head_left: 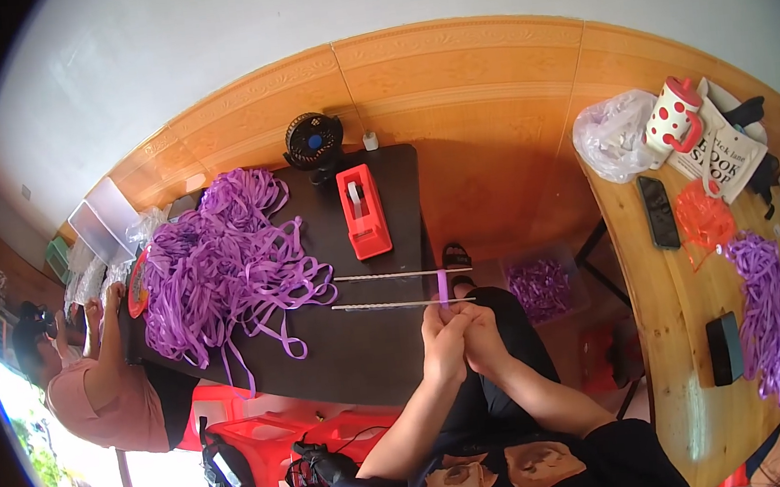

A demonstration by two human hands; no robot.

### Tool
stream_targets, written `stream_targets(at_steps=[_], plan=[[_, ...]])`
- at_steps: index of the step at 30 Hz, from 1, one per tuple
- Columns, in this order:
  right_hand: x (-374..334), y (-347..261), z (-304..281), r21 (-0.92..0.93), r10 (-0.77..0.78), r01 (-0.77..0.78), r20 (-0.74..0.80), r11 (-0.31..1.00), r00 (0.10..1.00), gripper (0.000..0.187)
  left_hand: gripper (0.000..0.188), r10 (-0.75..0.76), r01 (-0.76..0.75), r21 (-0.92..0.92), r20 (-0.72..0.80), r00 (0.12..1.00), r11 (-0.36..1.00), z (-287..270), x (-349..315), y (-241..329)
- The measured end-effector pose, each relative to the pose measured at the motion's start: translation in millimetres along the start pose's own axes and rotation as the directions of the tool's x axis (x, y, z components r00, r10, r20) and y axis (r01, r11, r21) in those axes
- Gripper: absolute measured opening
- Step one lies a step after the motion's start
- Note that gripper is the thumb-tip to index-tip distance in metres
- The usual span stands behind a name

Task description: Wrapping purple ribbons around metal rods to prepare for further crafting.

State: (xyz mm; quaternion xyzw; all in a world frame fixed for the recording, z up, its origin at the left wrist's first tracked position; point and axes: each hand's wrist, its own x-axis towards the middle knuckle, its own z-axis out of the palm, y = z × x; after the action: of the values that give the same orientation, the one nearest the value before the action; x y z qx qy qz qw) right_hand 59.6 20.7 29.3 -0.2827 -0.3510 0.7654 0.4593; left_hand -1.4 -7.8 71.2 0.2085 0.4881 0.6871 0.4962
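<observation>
Two thin metal rods, a far one [384, 275] and a near one [382, 305], stick out side by side past the right edge of the dark table [346, 367]. A purple ribbon [442, 286] spans both rods near their right ends. My left hand [442, 344] and my right hand [485, 336] meet just below the near rod, fingers closed together at the ribbon's lower end. The exact grip of each finger is hidden. A big tangled heap of purple ribbon [222, 271] lies on the table to the left.
Behind the rods stand a red tape dispenser [365, 213] and a black fan [314, 142]. A clear bin of purple ribbon pieces [539, 287] is on the floor. Co-workers sit left and right; the wooden table [644, 312] carries more ribbon [770, 313] and a phone [658, 212].
</observation>
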Motion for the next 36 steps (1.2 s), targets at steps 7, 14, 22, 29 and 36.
stream_targets(at_steps=[7, 14, 22, 29, 36], plan=[[-3, -19, 15, -0.003, 0.091, -0.091, -0.020, 0.996, 0.996, 0.019, 0.028, -0.291, 0.296, -0.117, 0.059, 0.955, 0.948, -9, 3, 37], [-12, -33, 18, -0.066, 0.063, -0.066, -0.054, 0.996, 0.997, 0.015, 0.042, -0.427, 0.455, -0.284, 0.158, 0.890, 0.844, -16, 8, 47], [-11, -64, -3, -0.347, -0.236, 0.186, -0.109, 0.919, 0.966, 0.008, 0.062, -0.476, 0.551, -0.271, 0.297, 0.828, 0.789, -28, 10, 54], [77, -90, 56, -0.545, -0.230, 0.299, 0.193, 0.783, 0.954, 0.014, 0.052, -0.467, 0.552, -0.297, 0.311, 0.827, 0.779, -34, 10, 49], [160, -63, 103, -0.730, -0.024, 0.107, 0.123, 0.675, 0.992, 0.023, 0.042, -0.480, 0.562, -0.294, 0.307, 0.821, 0.773, -31, 10, 44]])
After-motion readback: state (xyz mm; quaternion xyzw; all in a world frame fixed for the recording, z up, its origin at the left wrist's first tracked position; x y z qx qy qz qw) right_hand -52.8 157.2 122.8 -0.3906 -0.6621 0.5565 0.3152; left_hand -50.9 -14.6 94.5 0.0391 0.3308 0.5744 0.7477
